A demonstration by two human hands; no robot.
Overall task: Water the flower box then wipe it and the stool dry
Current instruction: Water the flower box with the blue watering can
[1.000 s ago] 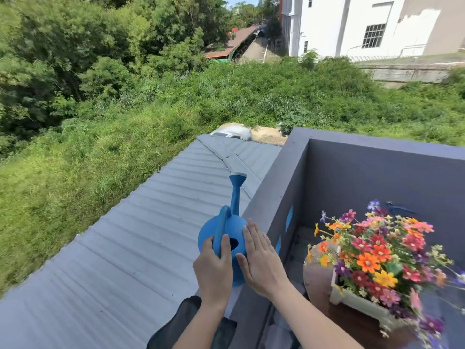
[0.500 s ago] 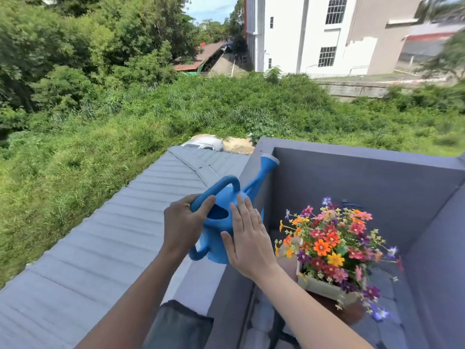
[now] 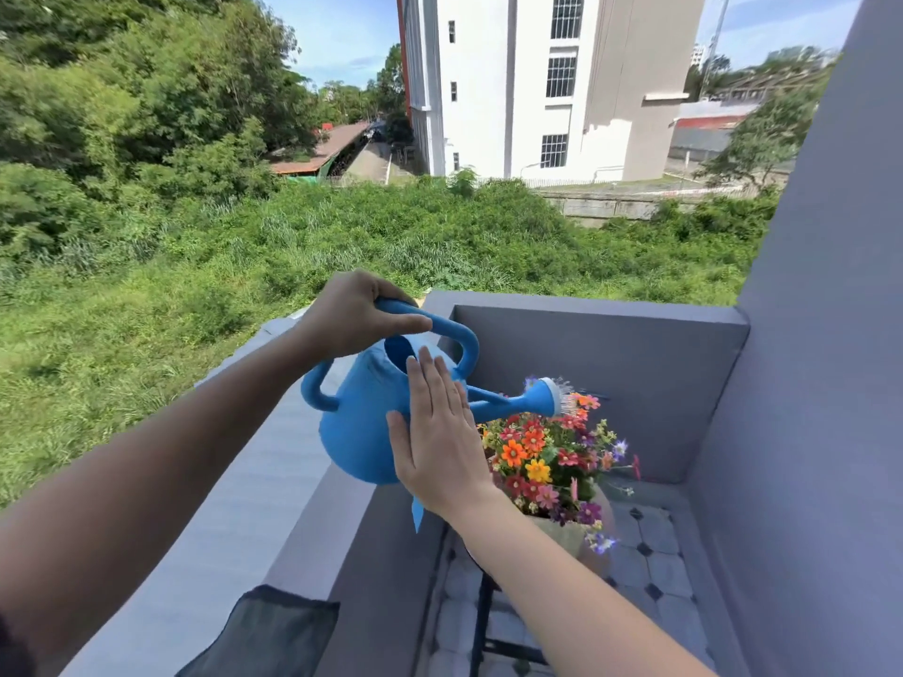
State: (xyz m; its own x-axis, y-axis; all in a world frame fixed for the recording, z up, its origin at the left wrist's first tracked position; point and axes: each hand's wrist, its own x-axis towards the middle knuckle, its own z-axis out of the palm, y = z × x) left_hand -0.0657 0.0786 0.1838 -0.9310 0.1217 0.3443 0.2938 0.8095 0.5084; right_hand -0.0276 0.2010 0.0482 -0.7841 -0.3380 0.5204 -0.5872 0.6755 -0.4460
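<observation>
one watering can (image 3: 364, 422), one flower box (image 3: 562, 532), two hands (image 3: 442, 447)

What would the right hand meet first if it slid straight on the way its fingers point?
The right hand lies flat on the blue plastic watering can, fingers pointing up at its filling hole. It would likely reach that opening's rim first, though depth is unclear.

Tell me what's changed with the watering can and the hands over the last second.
The watering can came up off the ledge and swung right, its spout now aimed over the flowers instead of away toward the roof. The left hand shifted to grip the top handle. The right hand stays flat against the can's side, and the flower box hasn't moved.
</observation>
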